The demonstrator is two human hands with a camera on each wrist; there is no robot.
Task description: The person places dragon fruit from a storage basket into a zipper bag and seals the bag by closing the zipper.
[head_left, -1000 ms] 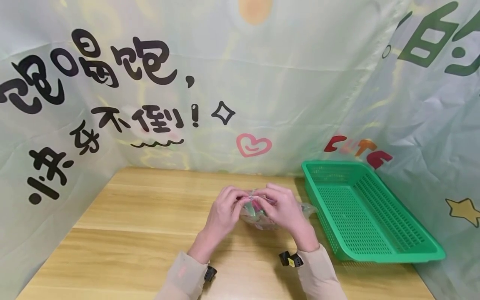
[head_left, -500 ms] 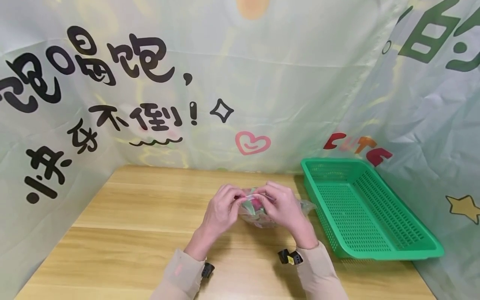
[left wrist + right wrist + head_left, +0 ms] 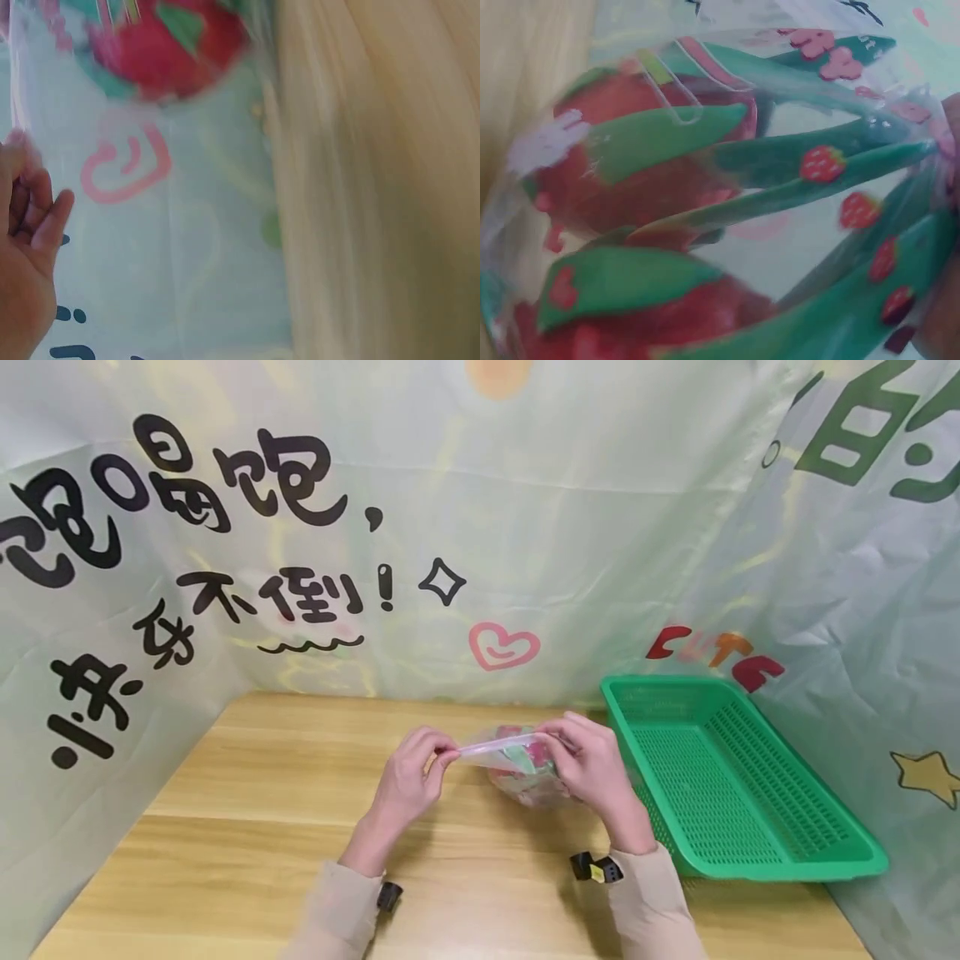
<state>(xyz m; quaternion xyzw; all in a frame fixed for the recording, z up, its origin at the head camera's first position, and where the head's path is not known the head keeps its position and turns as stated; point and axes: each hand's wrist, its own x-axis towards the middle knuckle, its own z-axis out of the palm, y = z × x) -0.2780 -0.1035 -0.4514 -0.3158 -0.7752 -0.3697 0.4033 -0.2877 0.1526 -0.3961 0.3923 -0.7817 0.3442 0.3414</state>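
Note:
A clear zip bag point(image 3: 528, 787), printed with small strawberries point(image 3: 821, 163) and pink flowers, hangs from both hands over the wooden table. Its mouth edge point(image 3: 491, 746) is stretched between them. My left hand point(image 3: 407, 781) pinches the left end of that edge with thumb and fingertips. The other end is pinched by my right hand point(image 3: 588, 764), just left of the basket. Through the film in the right wrist view show red dragon fruits point(image 3: 656, 195) with long green scales. In the left wrist view a blurred dragon fruit point(image 3: 169, 49) appears above my left hand point(image 3: 30, 281).
On the right of the table point(image 3: 247, 827) stands a green plastic basket point(image 3: 720, 793) with perforated walls. A printed cloth backdrop point(image 3: 570, 527) rises behind the table and along both sides. Small black devices point(image 3: 596, 867) sit at the sleeve cuffs.
Both hands were close together at the bag's mouth. They have since spread apart, the left one to the left and the right one to the right, drawing the edge straight.

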